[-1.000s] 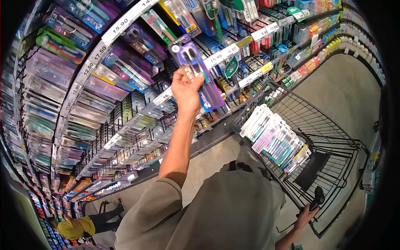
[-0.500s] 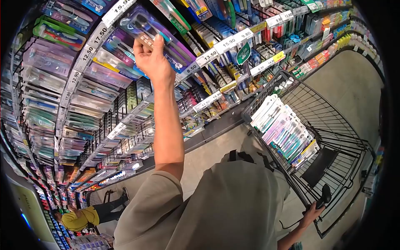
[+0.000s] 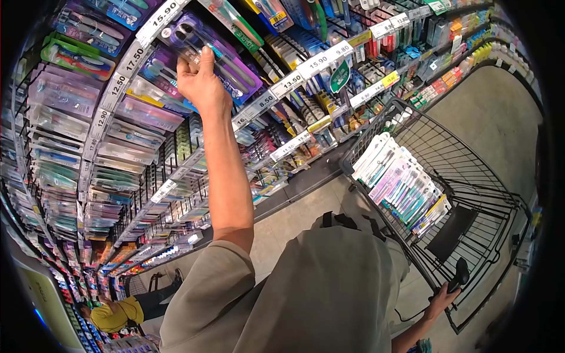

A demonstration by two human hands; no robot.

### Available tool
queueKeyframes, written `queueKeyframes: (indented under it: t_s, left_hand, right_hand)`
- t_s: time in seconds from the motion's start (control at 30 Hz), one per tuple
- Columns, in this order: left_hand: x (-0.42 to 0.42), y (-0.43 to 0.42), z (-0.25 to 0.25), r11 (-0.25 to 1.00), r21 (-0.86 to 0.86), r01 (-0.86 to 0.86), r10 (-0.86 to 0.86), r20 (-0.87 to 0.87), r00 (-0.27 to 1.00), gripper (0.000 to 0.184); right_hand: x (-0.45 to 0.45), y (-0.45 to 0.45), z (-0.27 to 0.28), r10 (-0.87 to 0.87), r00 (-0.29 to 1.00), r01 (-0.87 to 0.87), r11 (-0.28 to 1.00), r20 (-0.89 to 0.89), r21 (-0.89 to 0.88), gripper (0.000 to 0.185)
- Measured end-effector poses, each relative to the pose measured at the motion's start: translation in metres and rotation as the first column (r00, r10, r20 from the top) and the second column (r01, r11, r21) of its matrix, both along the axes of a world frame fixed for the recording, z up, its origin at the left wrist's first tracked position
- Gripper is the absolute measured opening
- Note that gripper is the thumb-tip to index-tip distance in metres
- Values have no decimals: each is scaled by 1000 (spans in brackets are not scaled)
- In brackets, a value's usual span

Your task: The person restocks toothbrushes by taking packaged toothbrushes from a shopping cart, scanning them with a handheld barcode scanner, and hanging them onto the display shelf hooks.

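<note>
My left hand (image 3: pixel 202 81) reaches up to the shelf rack and pinches a blue and purple toothbrush pack (image 3: pixel 232 62). The thumb lies on the front of the pack and the fingers curl behind its lower edge. Clear plastic covers the dark-bristled brushes inside. Whether the pack still hangs on its hook I cannot tell. Low on the right, my right hand (image 3: pixel 441 300) is closed round the black handle (image 3: pixel 458 275) of a wire shopping cart (image 3: pixel 479 176). Several toothbrush packs (image 3: pixel 406 185) lie in rows in the cart.
Price rails (image 3: pixel 318 62) run along shelves densely hung with toothbrush packs (image 3: pixel 65 91). A green round tag (image 3: pixel 341 76) sticks out from one rail. Lower left, a person in a yellow top (image 3: pixel 115 315) is by the shelves near another cart. Tiled floor (image 3: pixel 282 235) lies below.
My left hand and the toothbrush pack have shifted a little to the left across the view. My right hand remains on the cart handle.
</note>
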State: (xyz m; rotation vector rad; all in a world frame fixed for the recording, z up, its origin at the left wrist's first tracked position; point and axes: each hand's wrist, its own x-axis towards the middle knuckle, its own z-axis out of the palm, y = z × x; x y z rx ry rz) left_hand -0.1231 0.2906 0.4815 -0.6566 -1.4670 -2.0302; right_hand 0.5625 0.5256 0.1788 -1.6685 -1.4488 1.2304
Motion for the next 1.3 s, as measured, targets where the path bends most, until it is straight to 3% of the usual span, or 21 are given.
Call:
queueKeyframes:
  t_s: [0.07, 0.13, 0.27, 0.5, 0.63, 0.7, 0.83, 0.9, 0.97, 1.03, 1.1, 1.13, 1.17, 1.2, 1.23, 1.27, 1.3]
  left_hand:
    - [-2, 1, -2, 1000, -23, -13, 13, 15, 1000, 25]
    - [-5, 0, -6, 988, -78, -134, 137, 35, 990, 27]
    - [-14, 5, -6, 979, -93, -181, 186, 45, 982, 29]
    - [-19, 14, -10, 921, -189, -340, 332, -72, 940, 27]
    - [-27, 14, -22, 888, -194, -416, 419, -24, 907, 34]
    - [-32, 13, -28, 833, -231, -502, 497, -86, 864, 39]
    - [-24, 14, -40, 830, -306, -466, 481, -30, 876, 48]
    - [-24, 15, -53, 704, -393, -591, 600, -117, 792, 57]
    - [0, 25, -55, 671, -459, -582, 621, -81, 779, 64]
    - [15, 33, -66, 636, -464, -617, 619, -172, 767, 68]
    - [38, 48, -78, 687, -472, -552, 556, -149, 818, 65]
    - [38, 51, -91, 739, -457, -495, 487, -145, 861, 61]
    - [37, 54, -108, 797, -448, -405, 396, -117, 911, 56]
    - [52, 62, -112, 779, -527, -340, 358, -73, 931, 49]
    - [67, 71, -114, 754, -605, -257, 307, -22, 951, 43]
    - [69, 82, -130, 840, -526, -130, 195, 70, 978, 39]
    - [71, 93, -148, 901, -434, -16, 90, 152, 984, 35]
  right_hand:
    - [-8, -2, 7, -9, 1000, 9, 1000, -14, -13, 55]
    - [-19, -6, 15, -64, 998, 63, 998, 20, 19, 55]
    - [-7, -2, 4, -13, 1000, 12, 999, 17, 47, 56]
    - [-10, -3, 4, -36, 999, 35, 998, 33, 46, 52]
    - [-10, -5, 7, -10, 1000, 9, 999, 29, 33, 51]
    - [-11, -5, 6, -25, 998, 24, 999, 50, 28, 49]
    - [-17, -8, 17, -25, 996, 26, 1000, 88, -13, 46]
    - [-9, -7, 6, -21, 995, 21, 1000, 100, 3, 46]
    - [-5, -4, 5, -18, 994, 16, 1000, 110, 19, 47]
    - [-2, -4, 11, 58, 988, -44, 994, 140, -99, 54]
    - [24, -3, -29, 41, 985, -62, 991, 168, 118, 62]
    - [49, 1, -49, 110, 915, -141, 989, 389, 52, 73]
    - [38, -6, -38, 76, 922, -91, 996, 380, 22, 74]
    - [27, -10, -21, 97, 874, -73, 995, 477, -68, 76]
    - [10, -10, 1, 82, 882, -27, 992, 465, -124, 78]
    - [-2, -14, 8, -29, 977, 57, 990, 211, -131, 78]
    - [12, -16, -16, 17, 868, -77, 992, 496, 100, 72]
